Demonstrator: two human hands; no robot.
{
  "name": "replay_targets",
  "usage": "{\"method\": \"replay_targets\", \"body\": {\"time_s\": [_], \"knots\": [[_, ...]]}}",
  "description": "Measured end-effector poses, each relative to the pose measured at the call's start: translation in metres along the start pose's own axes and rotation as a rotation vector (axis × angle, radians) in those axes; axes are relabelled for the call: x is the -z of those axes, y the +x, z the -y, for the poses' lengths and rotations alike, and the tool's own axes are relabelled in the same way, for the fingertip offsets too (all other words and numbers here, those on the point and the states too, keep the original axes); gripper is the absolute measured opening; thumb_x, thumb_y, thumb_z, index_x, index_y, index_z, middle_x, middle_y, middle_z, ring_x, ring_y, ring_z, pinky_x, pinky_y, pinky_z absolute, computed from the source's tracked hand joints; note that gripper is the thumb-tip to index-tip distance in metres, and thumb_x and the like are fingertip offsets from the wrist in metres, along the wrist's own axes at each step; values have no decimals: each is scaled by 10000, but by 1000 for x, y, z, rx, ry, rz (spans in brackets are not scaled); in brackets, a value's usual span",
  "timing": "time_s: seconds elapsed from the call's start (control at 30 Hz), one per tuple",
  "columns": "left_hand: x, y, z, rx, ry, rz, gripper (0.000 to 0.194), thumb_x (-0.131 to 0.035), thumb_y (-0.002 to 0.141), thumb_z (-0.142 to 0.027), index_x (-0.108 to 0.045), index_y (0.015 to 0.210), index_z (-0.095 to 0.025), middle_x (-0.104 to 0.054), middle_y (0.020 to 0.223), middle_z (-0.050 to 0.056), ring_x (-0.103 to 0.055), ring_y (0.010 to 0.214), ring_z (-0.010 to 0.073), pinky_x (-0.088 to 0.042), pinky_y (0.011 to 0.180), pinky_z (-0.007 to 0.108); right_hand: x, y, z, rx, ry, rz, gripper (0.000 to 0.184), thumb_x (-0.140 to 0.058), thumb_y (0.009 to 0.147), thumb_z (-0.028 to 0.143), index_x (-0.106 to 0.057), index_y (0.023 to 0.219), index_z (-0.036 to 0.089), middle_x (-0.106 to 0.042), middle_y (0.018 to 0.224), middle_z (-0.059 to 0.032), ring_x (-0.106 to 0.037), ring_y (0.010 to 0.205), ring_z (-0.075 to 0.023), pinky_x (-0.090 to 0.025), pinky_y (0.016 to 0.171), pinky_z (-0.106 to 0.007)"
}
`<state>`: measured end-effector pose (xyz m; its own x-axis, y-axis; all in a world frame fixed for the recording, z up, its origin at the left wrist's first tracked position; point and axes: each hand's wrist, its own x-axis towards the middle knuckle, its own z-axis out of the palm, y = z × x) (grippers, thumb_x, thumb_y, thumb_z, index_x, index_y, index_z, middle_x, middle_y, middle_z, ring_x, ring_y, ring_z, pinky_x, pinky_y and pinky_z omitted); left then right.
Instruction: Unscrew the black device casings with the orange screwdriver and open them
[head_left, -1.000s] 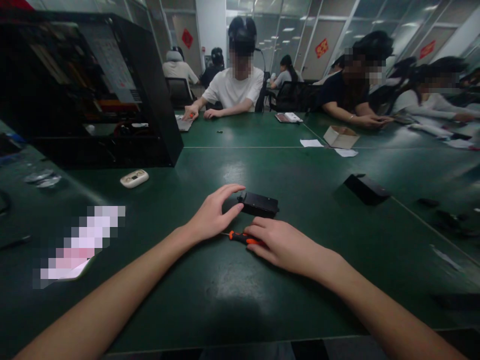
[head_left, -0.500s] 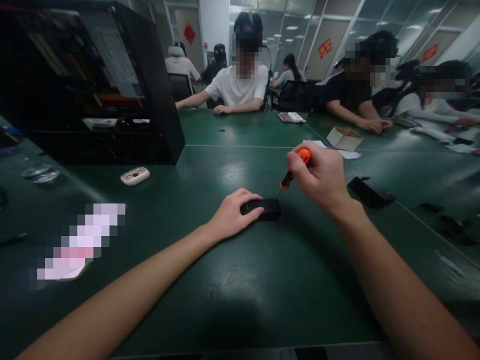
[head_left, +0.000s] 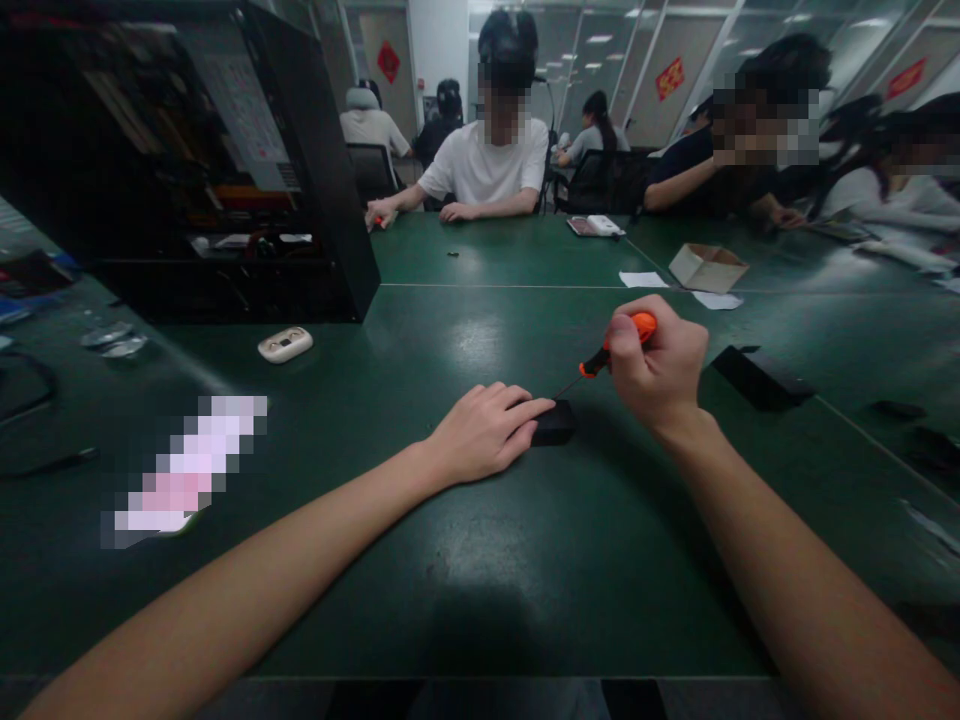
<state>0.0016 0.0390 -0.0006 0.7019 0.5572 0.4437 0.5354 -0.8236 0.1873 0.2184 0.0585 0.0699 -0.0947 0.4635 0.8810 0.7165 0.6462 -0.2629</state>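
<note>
A small black rectangular box (head_left: 553, 426) lies on the green tabletop, its left part covered by my left hand (head_left: 491, 432). That hand grips the box across its top and near side, with the index finger stretched toward the screwdriver tip. My right hand (head_left: 664, 360) is closed around the handle of an orange and black screwdriver (head_left: 596, 361). The screwdriver slants down to the left, and its thin shaft ends at the top of the box near my left index fingertip. Exact contact of the tip is too small to make out.
A large black open-sided case (head_left: 300, 290) stands at the back left. Near it are a cream earbud case (head_left: 286, 345) and a blurred-out flat item (head_left: 187, 475). To the right lie another black box (head_left: 761, 378) and an open carton (head_left: 707, 268). People sit across the table (head_left: 465, 610).
My right hand has picked the screwdriver up off the table and brought its tip to the box. My left hand has moved right, onto the box, its index finger now by the tip.
</note>
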Motion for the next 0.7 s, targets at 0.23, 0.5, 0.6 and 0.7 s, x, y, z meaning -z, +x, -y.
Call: {"method": "replay_targets", "body": {"time_s": [0.23, 0.5, 0.6, 0.7], "knots": [[0, 0, -1, 4, -40, -7, 373, -429, 1020, -268, -569, 1347, -157, -668, 1258, 103, -624, 1042, 252, -497, 883, 399, 1, 0, 0, -64, 53, -77, 276, -485, 954, 414, -529, 729, 262, -511, 581, 21, -486, 510, -148, -366, 515, -310], [0, -1, 0, 1, -110, -25, 340, -447, 1015, -267, -558, 1318, -158, -673, 1258, 101, -632, 1061, 257, -501, 915, 407, -4, -3, 2, 14, 53, 0, 215, -520, 941, 327, -535, 750, 229, -504, 588, 38, -469, 502, -112, -351, 507, -271], [0, -1, 0, 10, -135, -29, 332, -455, 1012, -264, -552, 1306, -143, -678, 1231, 106, -630, 1051, 259, -497, 930, 412, -6, -5, 1, 19, 74, -7, 226, -510, 945, 327, -530, 746, 222, -507, 588, 39, -469, 502, -107, -351, 509, -261], [0, -1, 0, 25, -164, -22, 330, -464, 1007, -256, -548, 1305, -144, -679, 1214, 109, -631, 1052, 259, -500, 941, 415, -4, -5, -1, -43, 103, -87, 267, -486, 961, 375, -521, 742, 227, -490, 574, 44, -468, 498, -109, -359, 516, -262]]}}
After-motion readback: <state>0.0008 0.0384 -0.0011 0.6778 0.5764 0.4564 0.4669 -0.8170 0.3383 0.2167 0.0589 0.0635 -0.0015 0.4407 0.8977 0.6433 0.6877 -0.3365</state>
